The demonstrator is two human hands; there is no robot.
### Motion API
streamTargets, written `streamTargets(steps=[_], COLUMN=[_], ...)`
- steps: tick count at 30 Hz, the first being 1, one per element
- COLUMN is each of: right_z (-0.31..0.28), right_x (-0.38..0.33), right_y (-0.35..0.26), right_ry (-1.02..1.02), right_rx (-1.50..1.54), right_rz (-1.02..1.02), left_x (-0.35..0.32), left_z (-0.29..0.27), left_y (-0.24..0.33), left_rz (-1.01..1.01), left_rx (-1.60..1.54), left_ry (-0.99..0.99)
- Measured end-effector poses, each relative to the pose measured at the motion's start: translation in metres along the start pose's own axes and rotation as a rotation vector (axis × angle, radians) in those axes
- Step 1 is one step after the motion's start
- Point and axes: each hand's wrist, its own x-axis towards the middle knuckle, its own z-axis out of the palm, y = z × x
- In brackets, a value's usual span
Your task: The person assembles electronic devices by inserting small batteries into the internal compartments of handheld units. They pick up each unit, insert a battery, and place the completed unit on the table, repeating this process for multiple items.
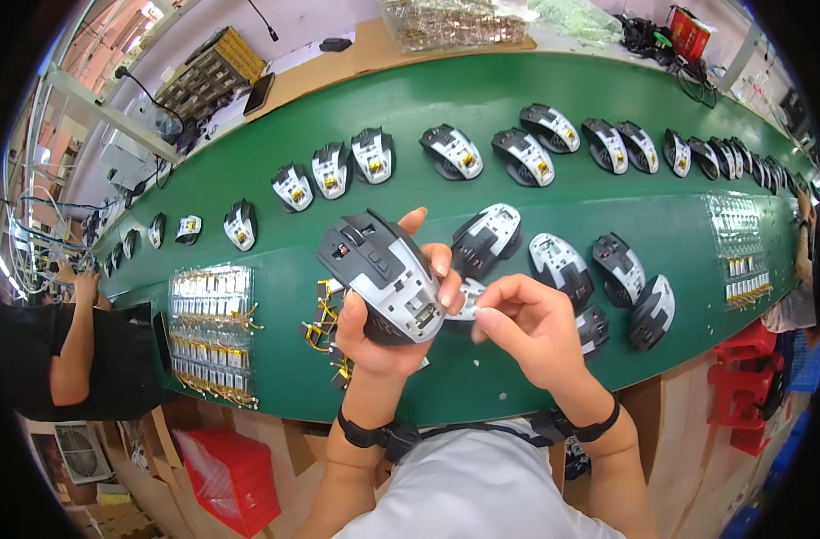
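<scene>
Close in, the left hand (380,354) wraps a coverless mouse (387,278) and holds it above the green surface (455,395), thumb on its left side, fingers along its right. The mouse's wheel end points far and left, so its long axis slants from near right to far left. Just to its right, the right hand (543,337) is curled narrow, thumb and forefinger almost meeting — whether something tiny sits between them, I cannot tell. Since one hand alone bears the mouse, a loosened grip could drop it; a careless sweep of the right fingers could knock the pale mouse (464,301) partly hidden behind them. Dark pieces with yellow leads (320,325) lie jumbled left of the left hand, and a lead might snag if the wrist dragged across. Farther right, several uncovered mice (618,265) lie at differing angles; silvery packs (212,352) sit in rows at the left. Beyond — across the far half — runs a line of mice (374,154), with a brown sheet (365,56) behind it.
</scene>
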Motion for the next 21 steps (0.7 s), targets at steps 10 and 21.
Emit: streamTargets(steps=[10,21], right_z=[0.028,0.051], right_x=[-0.011,-0.018], right_y=[-0.007,-0.005], right_ry=[-0.234,-0.500], right_rx=[-1.215,-1.437], right_rz=[-0.916,-0.966], left_x=[-0.058,-0.090], left_z=[0.008,0.011], left_y=[-0.001,-0.002], left_rz=[0.068,0.062], left_rx=[-0.093,-0.241], left_ry=[0.132,0.283])
